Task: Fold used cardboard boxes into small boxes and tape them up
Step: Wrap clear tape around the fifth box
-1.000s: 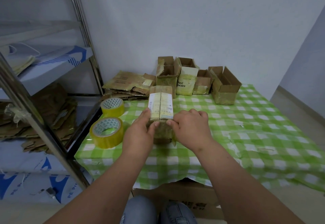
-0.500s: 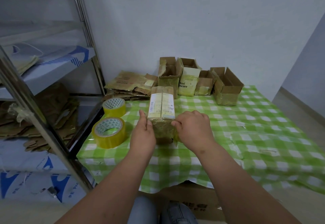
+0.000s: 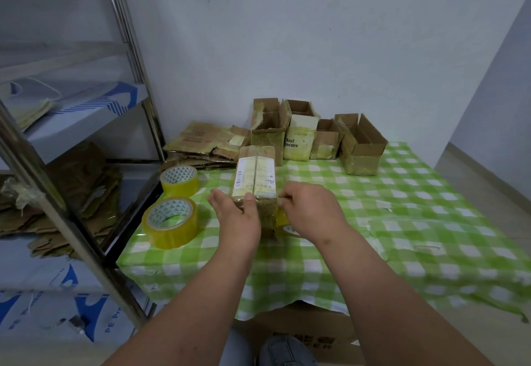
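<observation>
A small closed cardboard box (image 3: 255, 176) with white shipping labels on top stands on the green checked tablecloth (image 3: 402, 207). My left hand (image 3: 240, 216) lies against its near left side, fingers straight and thumb pressed on the top edge. At the box's near right corner, my right hand (image 3: 311, 207) has its fingers curled over a yellow tape roll (image 3: 282, 218). Most of that roll is hidden under the hand.
Two more yellow tape rolls (image 3: 179, 180) (image 3: 172, 223) sit left of the box. Several open small boxes (image 3: 362, 147) line the wall, beside a pile of flat cardboard (image 3: 207, 143). A metal shelf rack (image 3: 71, 222) stands at the left. A carton (image 3: 301, 328) sits under the table edge.
My right hand has slid from the box's near end to its right corner, where the yellow roll now shows. The fingers of my left hand have straightened along the left side.
</observation>
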{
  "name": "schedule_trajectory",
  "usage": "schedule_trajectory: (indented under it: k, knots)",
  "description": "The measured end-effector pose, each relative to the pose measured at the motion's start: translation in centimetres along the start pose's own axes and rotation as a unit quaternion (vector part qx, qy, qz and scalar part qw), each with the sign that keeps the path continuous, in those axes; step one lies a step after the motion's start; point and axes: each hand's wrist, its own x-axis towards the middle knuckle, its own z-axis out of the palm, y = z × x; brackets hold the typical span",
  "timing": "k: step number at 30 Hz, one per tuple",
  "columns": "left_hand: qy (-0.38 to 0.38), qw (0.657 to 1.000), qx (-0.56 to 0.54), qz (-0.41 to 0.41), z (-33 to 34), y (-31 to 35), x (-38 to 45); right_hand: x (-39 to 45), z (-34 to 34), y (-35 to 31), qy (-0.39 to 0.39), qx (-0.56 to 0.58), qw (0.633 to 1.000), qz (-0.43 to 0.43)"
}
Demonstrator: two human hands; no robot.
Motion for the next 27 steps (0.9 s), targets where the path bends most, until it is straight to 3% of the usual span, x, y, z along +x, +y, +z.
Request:
schedule_trajectory:
  k: [10,17,22,27]
  knots:
    - [-0.018,0.996,-0.049,-0.071,-0.5,0.8,0.1,-0.1,-0.5,0.5,-0.062,-0.100,0.991,0.061]
    - [-0.038,0.996,-0.062,-0.054,-1.5,1.4,2.1,-1.2,-1.8,-1.5,-0.029,-0.008,0.999,0.019]
    - [-0.050,0.989,-0.120,-0.070,-1.7,1.7,3.0,-2.3,-3.1,-1.9,-0.018,0.096,0.994,0.042]
    - [-0.040,0.990,-0.131,-0.029,-1.5,3.5,3.8,-2.1,-3.3,-1.3,-0.010,0.170,0.983,0.067]
